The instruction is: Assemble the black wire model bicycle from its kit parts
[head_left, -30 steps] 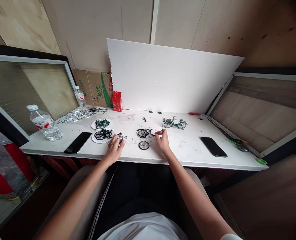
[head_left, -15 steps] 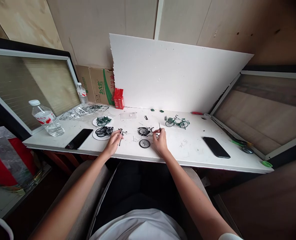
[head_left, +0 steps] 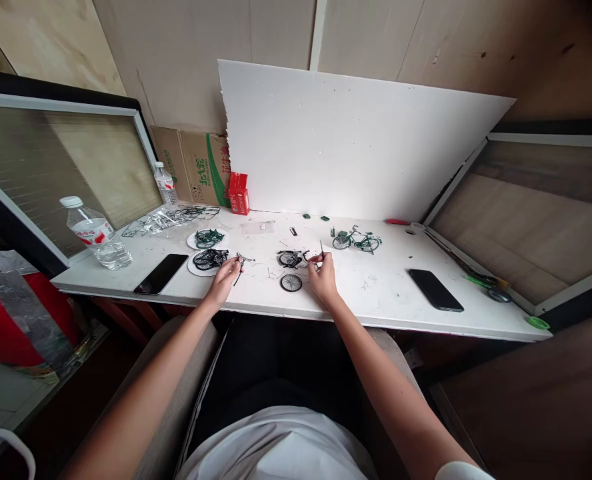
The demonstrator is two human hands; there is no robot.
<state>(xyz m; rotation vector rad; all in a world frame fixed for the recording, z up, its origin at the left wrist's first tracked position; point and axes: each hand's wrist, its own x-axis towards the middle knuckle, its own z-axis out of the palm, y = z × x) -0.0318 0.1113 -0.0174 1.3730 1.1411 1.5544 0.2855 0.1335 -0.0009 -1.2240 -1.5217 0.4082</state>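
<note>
My left hand (head_left: 225, 280) is closed on a small black model-bicycle part (head_left: 242, 261) just above the white table (head_left: 376, 300). My right hand (head_left: 322, 275) pinches a thin dark tool (head_left: 321, 249), held upright. Between the hands lie a partly built black model bicycle (head_left: 291, 257) and a loose black wheel (head_left: 291, 283). A finished green model bicycle (head_left: 355, 240) stands further back on the right. Two white discs carry more bicycle parts, green (head_left: 207, 237) and black (head_left: 207, 259), beside my left hand.
Two black phones lie on the table, one left (head_left: 161, 273) and one right (head_left: 436, 289). A water bottle (head_left: 95, 233) lies at the left edge. Part sprues (head_left: 171, 217), a red box (head_left: 238, 193), a cardboard box (head_left: 196, 167) and a white foam board (head_left: 356, 147) stand behind.
My left hand has lifted the small black part slightly off the table and drawn it toward the black disc. My right hand stays by the black bicycle. The view has shifted a little.
</note>
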